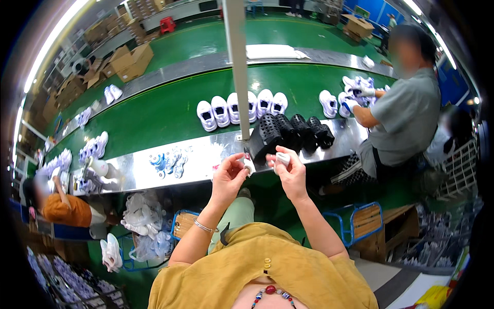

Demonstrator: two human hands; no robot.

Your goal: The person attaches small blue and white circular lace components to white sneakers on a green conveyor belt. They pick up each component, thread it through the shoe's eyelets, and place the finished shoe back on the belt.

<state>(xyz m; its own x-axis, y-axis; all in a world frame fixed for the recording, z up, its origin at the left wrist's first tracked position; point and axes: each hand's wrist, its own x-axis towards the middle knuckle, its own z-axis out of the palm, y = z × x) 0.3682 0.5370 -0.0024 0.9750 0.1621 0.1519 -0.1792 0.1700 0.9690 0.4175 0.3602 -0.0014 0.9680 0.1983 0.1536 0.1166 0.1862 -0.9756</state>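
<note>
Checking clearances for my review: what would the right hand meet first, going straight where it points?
The right hand would probably meet the leftmost black perforated block; depth is unclear.

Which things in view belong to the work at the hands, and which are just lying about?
Likely in use:
white piece in the right hand
bench
white shoes beyond the hands
black perforated blocks, perhaps

Seemingly lying about:
open carton
red stool
plastic bags
</note>
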